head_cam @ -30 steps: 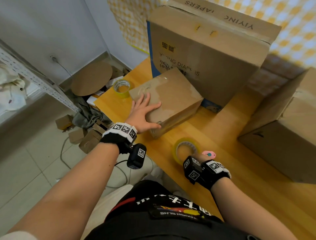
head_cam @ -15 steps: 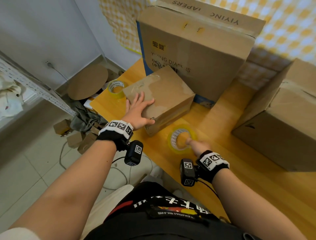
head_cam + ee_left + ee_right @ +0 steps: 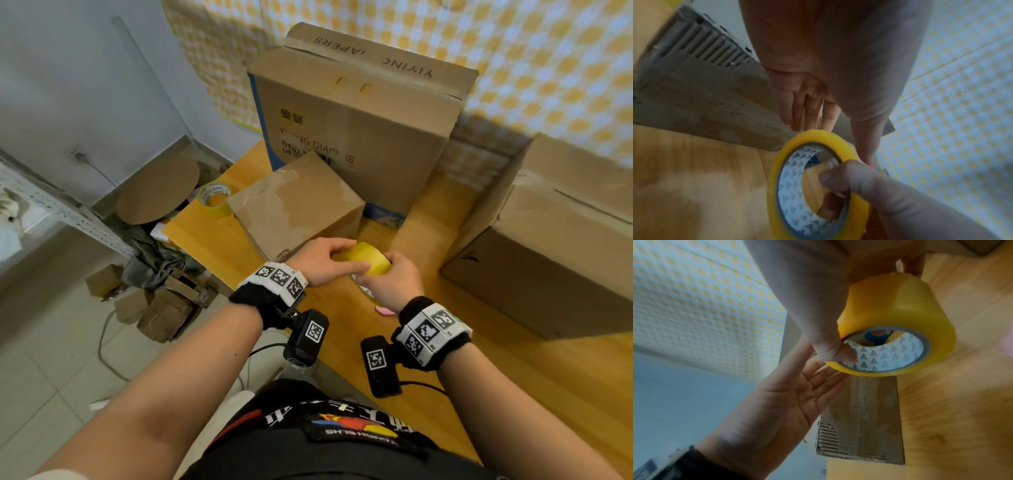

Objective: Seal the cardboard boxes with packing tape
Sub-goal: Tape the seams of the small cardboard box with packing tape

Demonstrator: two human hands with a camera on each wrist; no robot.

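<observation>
A yellow packing tape roll [image 3: 371, 262] is held above the wooden table [image 3: 212, 246], just in front of the small cardboard box [image 3: 294, 205]. My right hand [image 3: 383, 277] grips it, thumb [image 3: 835, 353] inside the white core [image 3: 890, 356] and fingers over the outer face. My left hand [image 3: 329, 257] touches the roll's other side with straight fingers [image 3: 797, 116] and thumb. The roll [image 3: 774, 186] stands on edge in the left wrist view. The small box's top flaps are down.
A tall diaper box [image 3: 352, 120] stands behind the small one, and a large box [image 3: 548, 246] lies at the right. A second tape roll [image 3: 214, 197] sits at the table's far left corner. A pink cutter [image 3: 383, 311] lies below my right hand. Cardboard scraps [image 3: 154, 308] litter the floor.
My right hand put the pink cutter down, took the tape roll off the table and lifted it. My left hand left the small box's top and came onto the roll.
</observation>
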